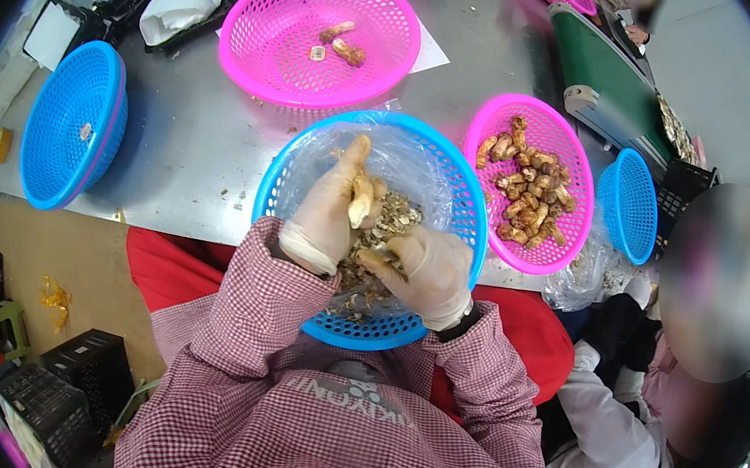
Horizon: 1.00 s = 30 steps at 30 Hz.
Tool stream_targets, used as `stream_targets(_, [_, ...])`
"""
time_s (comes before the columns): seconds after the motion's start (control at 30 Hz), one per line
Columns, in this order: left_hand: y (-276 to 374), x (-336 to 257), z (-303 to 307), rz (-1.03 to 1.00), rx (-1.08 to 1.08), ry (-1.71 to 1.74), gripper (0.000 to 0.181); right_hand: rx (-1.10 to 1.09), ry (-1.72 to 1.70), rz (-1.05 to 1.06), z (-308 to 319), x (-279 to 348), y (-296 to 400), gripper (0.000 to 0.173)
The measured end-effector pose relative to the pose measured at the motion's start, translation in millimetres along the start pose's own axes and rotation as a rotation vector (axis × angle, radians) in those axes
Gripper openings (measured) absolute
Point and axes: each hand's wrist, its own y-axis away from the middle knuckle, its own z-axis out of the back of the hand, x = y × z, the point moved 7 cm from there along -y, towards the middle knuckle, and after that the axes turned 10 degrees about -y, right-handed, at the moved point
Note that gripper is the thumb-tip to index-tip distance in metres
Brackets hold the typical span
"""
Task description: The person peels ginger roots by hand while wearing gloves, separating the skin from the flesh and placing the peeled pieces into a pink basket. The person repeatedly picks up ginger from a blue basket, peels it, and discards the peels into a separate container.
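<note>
Both hands wear pale, stained gloves over a blue plastic basket (278, 174) lined with a clear plastic bag (434, 171). My left hand (333, 205) is closed around a mushroom (360, 203), its pale stem end pointing down. My right hand (426, 271) is beside it to the right, fingers curled; whether something small is between them cannot be told. Brown and grey scraps (394, 219) lie in the bag beneath. In a pink basket (582, 209) at the right is a pile of mushrooms (539, 190). A larger pink basket (247, 77) behind holds two mushrooms (348, 53).
Stacked blue baskets (75, 127) stand at the left of the metal table (182, 163), black trays with white liners (178, 14) behind them. A small blue basket (628, 206) and a green conveyor belt (605, 69) are at the right. A co-worker (608, 441) sits close at the right.
</note>
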Motion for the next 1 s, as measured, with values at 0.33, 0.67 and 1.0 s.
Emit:
stream_targets(0.33, [-5.1,3.6,5.9,-0.128,-0.101,-0.233,0.028,-0.054,0.178,0.074,3.0,7.4,0.7,0.015])
stream_targets(0.67, [-96.4,-191.6,57.7,-0.765,-0.273,-1.024,0.026,0.014,0.061,-0.157,21.5,-37.1,15.8,0.009])
stream_targets(1.0, [21.1,-97.0,-28.5,-0.954,-0.088,-1.257,0.018,0.398,0.546,-0.692,21.7,-254.6,51.7,0.022])
